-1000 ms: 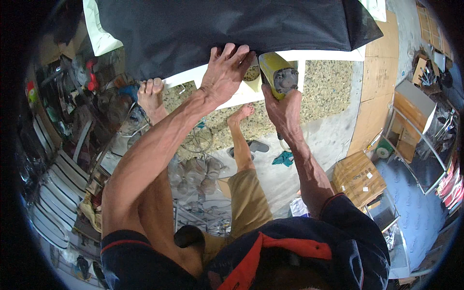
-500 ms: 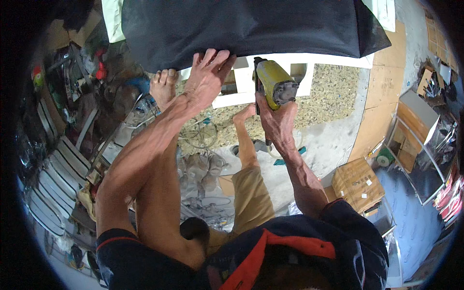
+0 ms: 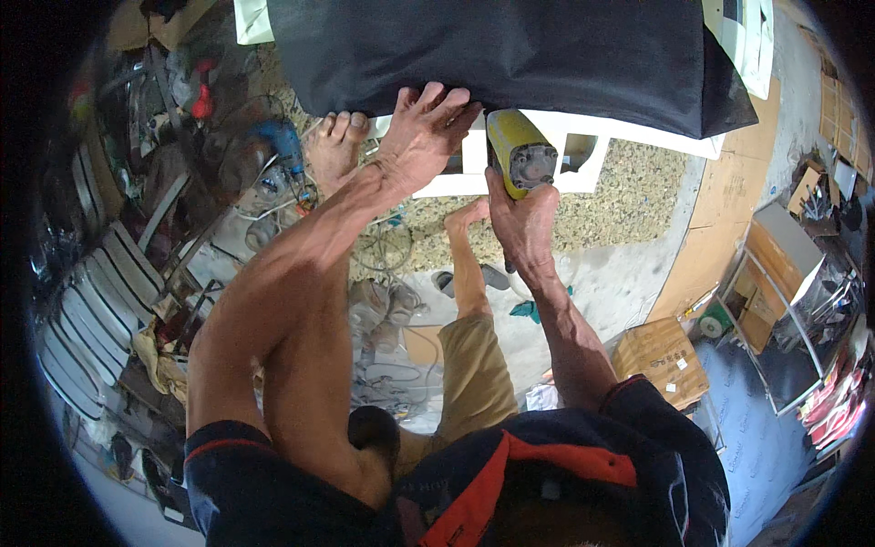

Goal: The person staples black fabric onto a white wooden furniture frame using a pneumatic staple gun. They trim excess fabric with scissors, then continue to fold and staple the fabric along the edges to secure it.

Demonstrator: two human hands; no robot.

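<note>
Black cloth (image 3: 474,55) is spread across the top of a white frame (image 3: 583,173), its near edge along the frame's near side. My left hand (image 3: 421,137) lies at that edge, fingers apart and pressing on the cloth; its thumb is hard to make out. Just to the right, my right hand (image 3: 527,219) is wrapped round the handle of a yellow and black staple gun (image 3: 518,150). The tool's rear end faces me. Its nose is close to the cloth's edge, and whether it touches is hidden behind the body.
My bare foot (image 3: 335,141) is beside the frame on the left. Below lies a speckled stone slab (image 3: 638,191). Metal parts and cables clutter the left. To the right are flat cardboard (image 3: 702,237), a taped carton (image 3: 661,360) and a metal-framed stand (image 3: 766,337).
The view has shifted, so the cloth and frame sit a little farther right. The staple gun's nose has come closer to the cloth's edge, near my left fingers. Both hands keep their hold.
</note>
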